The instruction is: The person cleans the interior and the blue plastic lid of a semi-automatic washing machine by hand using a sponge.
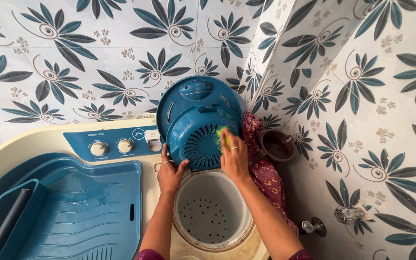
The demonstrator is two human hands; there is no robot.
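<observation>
Over the open spin tub (211, 212), the left hand (170, 174) only pinches the blue spinner cap (199, 140) by its rim. The right hand (234, 159) grips a green brush (224, 136), so hard scrubbing could probably knock the cap loose.

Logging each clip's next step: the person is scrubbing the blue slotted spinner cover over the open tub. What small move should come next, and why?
Probably sweep the green brush on across the slots of the blue cover. The right hand has it at the right edge only, while the left hand steadies the lower rim above the spin tub.

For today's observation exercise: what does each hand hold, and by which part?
Left hand grips the blue spinner cover by its lower rim; right hand holds a green brush against it.
</observation>
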